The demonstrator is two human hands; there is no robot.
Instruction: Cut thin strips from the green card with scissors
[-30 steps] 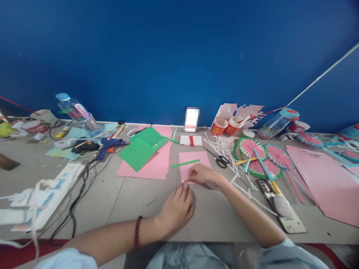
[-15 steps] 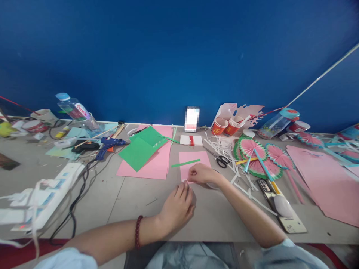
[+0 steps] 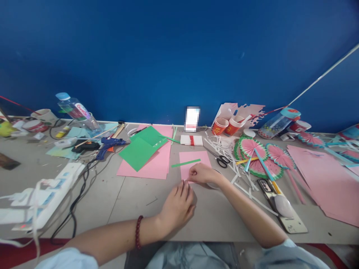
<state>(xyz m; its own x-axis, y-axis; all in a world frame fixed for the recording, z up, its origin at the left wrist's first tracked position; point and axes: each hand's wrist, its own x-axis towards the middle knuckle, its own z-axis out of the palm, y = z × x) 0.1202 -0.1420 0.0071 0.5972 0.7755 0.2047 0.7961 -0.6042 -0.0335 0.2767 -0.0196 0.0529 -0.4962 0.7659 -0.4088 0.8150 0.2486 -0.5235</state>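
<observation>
Fingers (image 3: pixel 193 172) of the right hand (image 3: pixel 203 174) are curled tight and appear to pinch the near edge of a small pink sheet (image 3: pixel 196 158), which lies flat on the grey surface (image 3: pixel 134 201) straight ahead of the person. The left hand (image 3: pixel 176 207) rests just short of it. Its fingers (image 3: pixel 183 186) are loosely spread and hold nothing, with their tips at or touching the sheet's near left corner; whether they press the paper down cannot be told from this angle. A thin green strip (image 3: pixel 186 163) lies loose and slanted across the middle of the sheet. Black-handled scissors (image 3: pixel 222 160) sit just to the right, near the right wrist, among white paper offcuts (image 3: pixel 221 144). Farther right lie watermelon-patterned paper fans (image 3: pixel 259 157). To the left, a green sheet (image 3: pixel 141 147) overlaps a larger pink sheet (image 3: pixel 155 166), with a blue glue gun (image 3: pixel 110 143) beyond.

The likeliest trouble is the loose strip: nothing seems to fix it, so a tug or lift at the near edge could send it sliding off or out of line. With only one corner steadied, the light sheet could also skew or crease unevenly under the pinch. The scissors lie close enough that a sweep of the right forearm might knock them into the offcuts.
</observation>
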